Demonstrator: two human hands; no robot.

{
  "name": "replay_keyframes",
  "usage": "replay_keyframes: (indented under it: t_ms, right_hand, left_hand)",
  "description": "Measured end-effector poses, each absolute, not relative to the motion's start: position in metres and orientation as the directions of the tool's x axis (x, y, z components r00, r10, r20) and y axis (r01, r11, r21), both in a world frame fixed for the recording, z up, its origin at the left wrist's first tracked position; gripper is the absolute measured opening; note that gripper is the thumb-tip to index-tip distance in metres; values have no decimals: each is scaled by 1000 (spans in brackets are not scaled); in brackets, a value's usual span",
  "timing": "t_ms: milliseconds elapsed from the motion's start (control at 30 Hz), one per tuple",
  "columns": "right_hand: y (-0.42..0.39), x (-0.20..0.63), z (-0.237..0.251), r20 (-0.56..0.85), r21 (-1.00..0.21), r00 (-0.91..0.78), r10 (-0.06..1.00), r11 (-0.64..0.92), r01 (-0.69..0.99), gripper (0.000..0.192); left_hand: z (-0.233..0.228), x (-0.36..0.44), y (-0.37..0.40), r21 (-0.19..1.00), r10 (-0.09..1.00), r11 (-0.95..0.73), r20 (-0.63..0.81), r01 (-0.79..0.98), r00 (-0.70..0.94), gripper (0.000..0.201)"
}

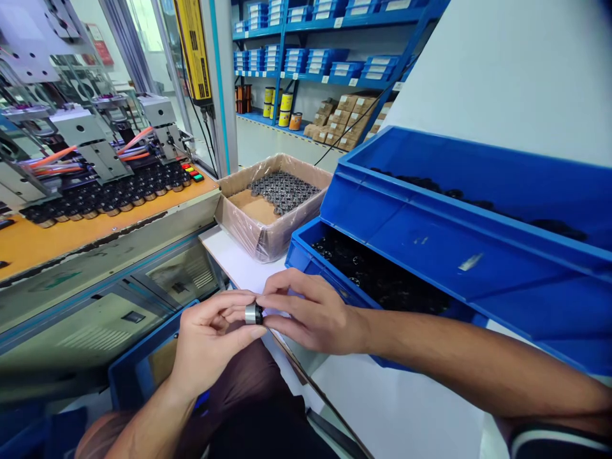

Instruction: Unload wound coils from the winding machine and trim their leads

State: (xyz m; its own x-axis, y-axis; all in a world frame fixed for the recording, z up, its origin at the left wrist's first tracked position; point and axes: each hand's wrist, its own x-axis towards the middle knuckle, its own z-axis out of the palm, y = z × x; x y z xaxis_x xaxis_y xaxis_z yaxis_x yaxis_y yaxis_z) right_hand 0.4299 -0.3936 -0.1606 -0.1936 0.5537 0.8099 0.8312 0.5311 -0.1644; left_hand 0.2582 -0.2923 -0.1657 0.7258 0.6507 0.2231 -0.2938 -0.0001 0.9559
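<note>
Head view: only view; looks down at both hands, lower centre of frame.
Ring part (254, 313): small metal-and-black ring, lower centre, held in the air between both hands, above the person's lap, just off the tabletop (239, 261) edge.
Left hand (210, 341): comes up from lower left, palm turned in, thumb and forefinger clamped on the ring part from its left side.
Right hand (310, 312): reaches in from lower right, forearm lying across the frame; fingertips pinched together on the ring part's right side, touching the left hand's fingers.
Open room: free gap in lower centre between the machine front at left and the blue bin (306, 255) at right; hands sit in that gap.
Edges, right: near corner of the blue bin is just beside the right hand, w/ dark parts inside; a second, larger blue crate (430, 236) is stacked tilted above it.
Edges, behind: cardboard box (268, 239) w/ plastic liner and dark ring parts, centre, on the tabletop, touching the blue bin.
Edges, left: orange machine deck (57, 236), mid-left, w/ a row of dark spools (109, 194); well apart from hands.
Background: blue shelves (329, 38), top centre, w/ small boxes.
</note>
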Motion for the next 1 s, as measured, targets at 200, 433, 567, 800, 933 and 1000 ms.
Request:
replay_keyframes:
  t_ms: [200, 433, 567, 800, 933, 1000]
  right_hand:
    - [-394, 430, -160, 800, -128, -235, 552, 540, 832, 22]
    - [-396, 430, -159, 790, -72, -300, 535, 567, 821, 27]
    - [-395, 430, -160, 794, -50, -314, 521, 570, 820, 25]
    - [-395, 430, -159, 792, -74, -305, 528, 580, 811, 26]
    - [-396, 430, -160, 789, -83, -307, 533, 587, 805, 26]
    - [-396, 430, -160, 791, -85, -304, 532, 586, 806, 27]
  left_hand:
    - [-167, 259, -294, 951, 633, 51, 206, -306, 746, 40]
    - [-171, 258, -293, 949, 635, 102, 168, -298, 754, 38]
    - [-173, 257, -292, 943, 606, 135, 164, -305, 778, 39]
    - [-174, 257, -294, 939, 603, 139, 171, -314, 779, 40]
    - [-174, 258, -294, 943, 623, 125, 168, -309, 764, 40]
    - [-174, 258, -294, 943, 627, 119, 172, -311, 760, 39]
